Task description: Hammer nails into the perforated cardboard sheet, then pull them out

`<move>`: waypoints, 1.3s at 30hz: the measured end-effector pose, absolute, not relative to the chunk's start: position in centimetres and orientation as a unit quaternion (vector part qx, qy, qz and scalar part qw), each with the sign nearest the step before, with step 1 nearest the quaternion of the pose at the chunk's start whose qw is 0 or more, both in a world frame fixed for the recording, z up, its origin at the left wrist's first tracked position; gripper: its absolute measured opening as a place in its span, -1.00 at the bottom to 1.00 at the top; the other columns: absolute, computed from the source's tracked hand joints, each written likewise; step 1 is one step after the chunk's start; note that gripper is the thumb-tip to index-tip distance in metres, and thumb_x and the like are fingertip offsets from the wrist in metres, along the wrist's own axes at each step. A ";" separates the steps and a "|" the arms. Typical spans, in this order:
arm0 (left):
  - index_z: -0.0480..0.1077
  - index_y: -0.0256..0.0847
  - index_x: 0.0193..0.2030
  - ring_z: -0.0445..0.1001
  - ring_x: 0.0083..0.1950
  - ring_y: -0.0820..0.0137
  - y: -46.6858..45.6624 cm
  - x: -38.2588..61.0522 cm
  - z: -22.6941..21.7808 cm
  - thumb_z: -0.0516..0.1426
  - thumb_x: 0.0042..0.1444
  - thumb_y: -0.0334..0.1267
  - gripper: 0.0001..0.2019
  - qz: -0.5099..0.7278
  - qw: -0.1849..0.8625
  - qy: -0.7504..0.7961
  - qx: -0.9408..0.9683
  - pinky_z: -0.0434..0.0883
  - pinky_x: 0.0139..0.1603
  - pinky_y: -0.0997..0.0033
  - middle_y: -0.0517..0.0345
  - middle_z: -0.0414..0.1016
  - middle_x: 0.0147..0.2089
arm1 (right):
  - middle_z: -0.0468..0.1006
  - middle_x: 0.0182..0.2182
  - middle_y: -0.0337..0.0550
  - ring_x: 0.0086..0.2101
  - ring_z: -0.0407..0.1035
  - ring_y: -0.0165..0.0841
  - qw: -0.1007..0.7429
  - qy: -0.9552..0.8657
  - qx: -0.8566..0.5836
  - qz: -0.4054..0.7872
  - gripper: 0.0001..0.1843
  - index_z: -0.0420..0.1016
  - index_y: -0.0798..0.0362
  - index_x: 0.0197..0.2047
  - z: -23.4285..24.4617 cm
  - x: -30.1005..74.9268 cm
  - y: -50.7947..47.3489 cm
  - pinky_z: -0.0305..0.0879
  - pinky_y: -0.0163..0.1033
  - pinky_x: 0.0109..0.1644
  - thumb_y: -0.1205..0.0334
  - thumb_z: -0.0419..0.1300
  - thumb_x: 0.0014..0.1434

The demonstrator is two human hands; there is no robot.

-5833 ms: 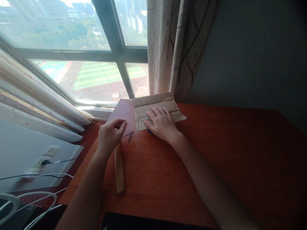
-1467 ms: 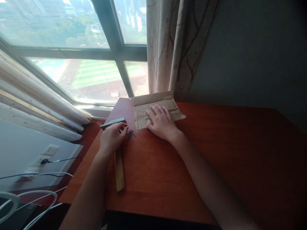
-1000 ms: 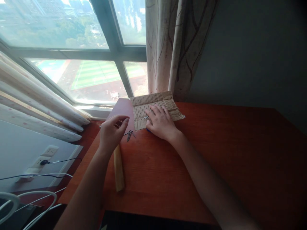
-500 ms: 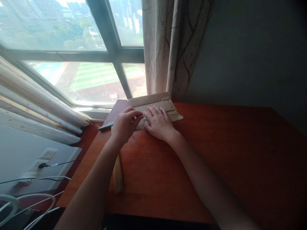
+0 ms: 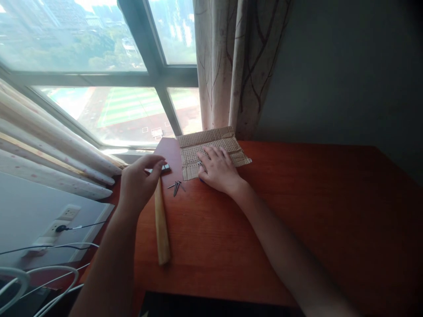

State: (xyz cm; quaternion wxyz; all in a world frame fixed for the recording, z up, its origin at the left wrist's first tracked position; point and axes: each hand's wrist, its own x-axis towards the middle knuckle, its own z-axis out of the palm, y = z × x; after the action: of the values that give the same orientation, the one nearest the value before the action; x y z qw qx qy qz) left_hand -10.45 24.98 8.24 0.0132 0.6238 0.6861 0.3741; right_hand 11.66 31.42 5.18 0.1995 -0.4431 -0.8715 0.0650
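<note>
My right hand (image 5: 220, 169) lies spread over a tan perforated sheet (image 5: 211, 141), its palm at the near edge. A small silvery thing (image 5: 199, 163) shows beside its thumb and forefinger; whether they grip it I cannot tell. Something blue (image 5: 201, 179) peeks out under the thumb. My left hand (image 5: 140, 178) is raised over a hammer's head (image 5: 165, 169), thumb and forefinger tips together; anything between them is too small to make out. The hammer's wooden handle (image 5: 161, 229) runs toward me. Several dark nails (image 5: 176, 187) lie between the hammer and the sheet.
The reddish wooden table (image 5: 297, 211) runs along the dark wall. A window (image 5: 99, 105) and patterned curtains (image 5: 224, 66) stand behind it. At left are a wall socket (image 5: 61, 226) and loose white cables (image 5: 62, 268), beyond the table's left edge.
My left hand has moved left and away from the sheet, to above the hammer's head. The nails and more of the handle now show. My right hand stays in place.
</note>
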 end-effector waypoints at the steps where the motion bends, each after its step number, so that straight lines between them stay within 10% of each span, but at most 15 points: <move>1: 0.57 -0.13 -0.19 0.49 -0.40 0.40 24.6 -11.0 7.3 0.19 0.16 -0.08 -0.78 0.354 0.017 0.695 0.625 0.38 -0.33 0.42 0.18 0.61 -0.31 | 0.23 0.38 0.06 0.35 0.03 -0.07 0.200 -0.872 -0.443 0.064 -0.43 0.33 0.09 0.33 5.2 11.7 31.4 -0.18 0.12 0.44 0.15 0.00 0.31; 11: 0.58 -0.06 -0.20 0.57 -0.32 0.28 24.0 -11.7 2.7 0.18 0.12 -0.07 -0.79 0.224 0.041 0.749 0.623 0.35 -0.32 0.37 0.17 0.66 -0.27 | 0.22 0.38 0.04 0.36 0.01 -0.09 0.200 -0.870 -0.447 0.062 -0.43 0.32 0.07 0.34 5.0 11.7 31.4 -0.20 0.11 0.45 0.14 0.01 0.31; 39: 0.58 -0.17 -0.20 0.40 -0.37 0.41 28.6 -6.2 6.5 0.20 0.14 -0.16 -0.81 0.339 0.079 0.590 0.728 0.33 -0.31 0.42 0.17 0.49 -0.37 | 0.22 0.37 0.07 0.36 0.02 -0.08 0.202 -0.870 -0.444 0.065 -0.45 0.33 0.08 0.33 5.2 11.7 31.3 -0.19 0.11 0.44 0.14 0.00 0.33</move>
State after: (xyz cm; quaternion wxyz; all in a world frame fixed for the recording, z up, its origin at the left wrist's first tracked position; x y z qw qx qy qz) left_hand -6.15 28.62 6.48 0.0791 0.7282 0.5904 0.3388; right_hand 11.70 31.34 5.16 0.2020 -0.4444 -0.8703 0.0651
